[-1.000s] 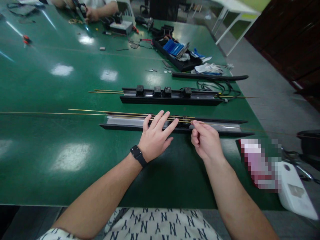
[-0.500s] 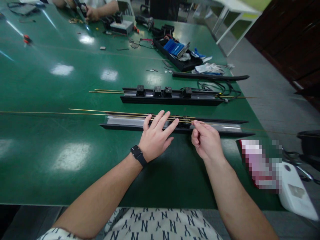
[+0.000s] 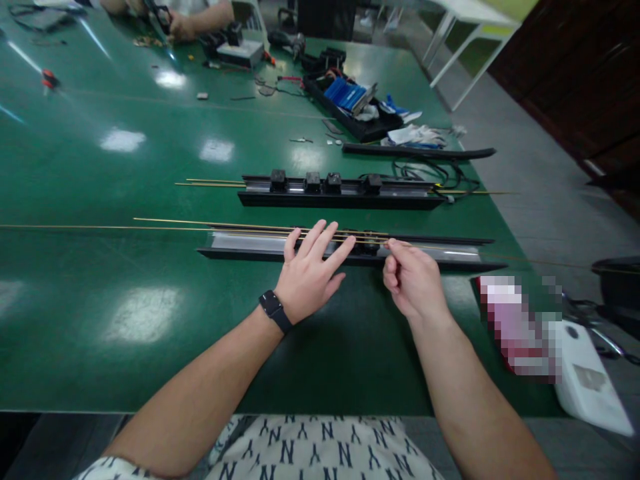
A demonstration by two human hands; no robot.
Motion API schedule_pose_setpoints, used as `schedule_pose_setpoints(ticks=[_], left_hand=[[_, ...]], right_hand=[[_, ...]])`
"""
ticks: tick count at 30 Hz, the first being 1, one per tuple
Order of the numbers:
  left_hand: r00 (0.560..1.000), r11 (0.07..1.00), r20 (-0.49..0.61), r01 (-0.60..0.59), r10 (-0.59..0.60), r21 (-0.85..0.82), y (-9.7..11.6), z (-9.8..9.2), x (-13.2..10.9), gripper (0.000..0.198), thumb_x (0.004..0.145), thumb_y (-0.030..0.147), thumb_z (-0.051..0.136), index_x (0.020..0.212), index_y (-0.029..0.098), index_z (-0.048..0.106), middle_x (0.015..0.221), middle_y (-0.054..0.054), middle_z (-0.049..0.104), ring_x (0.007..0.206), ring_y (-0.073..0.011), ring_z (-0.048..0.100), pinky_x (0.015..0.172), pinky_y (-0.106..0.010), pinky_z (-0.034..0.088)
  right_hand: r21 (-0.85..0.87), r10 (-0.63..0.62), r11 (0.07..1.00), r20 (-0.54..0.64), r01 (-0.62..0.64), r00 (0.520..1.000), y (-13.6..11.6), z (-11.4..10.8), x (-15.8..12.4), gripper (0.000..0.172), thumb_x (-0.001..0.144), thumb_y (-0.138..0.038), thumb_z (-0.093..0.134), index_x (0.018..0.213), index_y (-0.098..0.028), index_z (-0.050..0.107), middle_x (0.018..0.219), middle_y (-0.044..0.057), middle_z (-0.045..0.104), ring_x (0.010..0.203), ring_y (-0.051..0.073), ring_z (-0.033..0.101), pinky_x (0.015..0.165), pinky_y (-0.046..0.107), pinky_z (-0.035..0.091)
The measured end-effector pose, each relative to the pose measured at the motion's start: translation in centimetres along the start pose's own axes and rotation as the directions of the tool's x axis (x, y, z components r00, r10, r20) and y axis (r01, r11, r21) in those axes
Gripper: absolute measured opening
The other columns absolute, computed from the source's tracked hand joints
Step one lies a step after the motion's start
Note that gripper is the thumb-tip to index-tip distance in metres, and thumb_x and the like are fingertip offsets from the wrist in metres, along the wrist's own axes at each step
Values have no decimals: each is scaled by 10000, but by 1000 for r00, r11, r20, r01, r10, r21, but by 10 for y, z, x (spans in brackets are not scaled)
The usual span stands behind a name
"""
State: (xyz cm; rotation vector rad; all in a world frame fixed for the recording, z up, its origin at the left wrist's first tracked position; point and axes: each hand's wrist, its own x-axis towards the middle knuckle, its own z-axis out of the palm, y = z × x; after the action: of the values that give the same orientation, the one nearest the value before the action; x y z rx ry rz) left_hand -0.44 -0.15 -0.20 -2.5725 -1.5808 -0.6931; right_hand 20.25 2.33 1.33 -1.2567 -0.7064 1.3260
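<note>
In front of me on the green table lies a long black channel (image 3: 240,255) with a pale inner floor. Thin brass-coloured rods (image 3: 175,223) run lengthwise over it and stick out far to the left. My left hand (image 3: 311,277), with a black watch on the wrist, rests over the channel's middle, fingers spread across the rods. To its right, my right hand (image 3: 415,273) pinches one rod between thumb and forefinger, the other fingers curled. Dark blocks (image 3: 369,244) inside the channel are partly hidden between the hands.
Behind lies a second black channel (image 3: 340,200) with several black blocks and rods. Farther back are a black strip (image 3: 420,152), gloves (image 3: 415,136) and a black tray (image 3: 370,127). A white device (image 3: 590,373) sits at the right edge. Another person's hand (image 3: 183,27) works across the table.
The whole view has shifted very slightly to the left. Both hands keep their places on the rods, with no clear movement of either.
</note>
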Motion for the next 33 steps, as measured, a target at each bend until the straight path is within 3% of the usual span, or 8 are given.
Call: schedule_pose_setpoints(ticks=[6,17,33], left_hand=[[1000,1000,-13,-4,4,-2,0,1,0,661,949,415,690,1570,300,493,1678,-140,439,1583,-336,358,1276,-583,138],[1000,1000,-10,-8,8,1,0,1,1,663,952,421,683,1575,297,489,1677,-143,439,1581,-339,360,1276,-584,142],[1000,1000,4,-4,4,-7,0,-1,1,654,951,403,685,1569,300,497,1678,-139,440,1584,-335,357,1278,-588,155]], right_hand=[[-18,7,1000,8,-7,1000,2,3,-1,402,725,-443,910,898,-153,692,525,-46,597,316,57,402,258,155,227],[19,33,999,-10,-33,999,2,1,0,426,655,-366,951,926,-137,716,511,-55,580,322,53,396,260,151,234],[-1,25,1000,15,-25,1000,0,3,-1,368,717,-384,909,901,-150,692,494,-63,551,324,58,384,267,155,229]])
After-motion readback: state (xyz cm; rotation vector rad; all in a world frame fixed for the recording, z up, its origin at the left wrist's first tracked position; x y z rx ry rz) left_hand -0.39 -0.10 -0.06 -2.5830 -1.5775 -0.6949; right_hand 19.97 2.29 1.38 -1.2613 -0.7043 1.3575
